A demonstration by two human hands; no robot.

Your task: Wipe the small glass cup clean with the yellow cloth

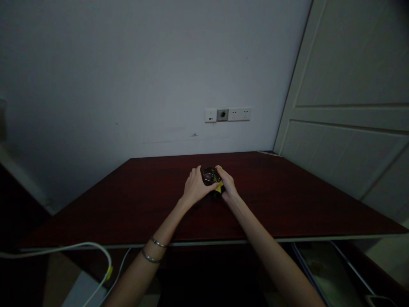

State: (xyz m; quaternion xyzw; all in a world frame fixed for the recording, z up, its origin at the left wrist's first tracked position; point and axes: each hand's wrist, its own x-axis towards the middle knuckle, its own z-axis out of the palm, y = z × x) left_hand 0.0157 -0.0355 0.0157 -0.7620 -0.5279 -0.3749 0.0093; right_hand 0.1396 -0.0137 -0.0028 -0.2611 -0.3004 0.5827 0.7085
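The fingers (pixel 197 172) of the left hand (pixel 194 187) are curled around the left side of a small black and yellow object (pixel 211 176). The right side of it is gripped by the right hand (pixel 227 184), whose fingers are bent over the top edge. The object is thus enclosed between both hands, with only its glossy dark face and a yellow corner left visible. What kind of object it is cannot be told with certainty in the dim light. It is held low over a dark red-brown tabletop (pixel 287 204), and the heels of both hands seem to be rested on the wood, though the contact is not clearly seen.

Behind the fingers, on the left forearm, two thin metal bracelets (pixel 155 249) are worn. Farther back, below the near edge of the tabletop and to the left of the arms, a white cable (pixel 96 248) is hung in a loop.

Beyond the fingers, a row of wall sockets (pixel 227 114) is fixed on the grey wall (pixel 128 85). To the right of them, a white panelled door (pixel 351 106) is seen.
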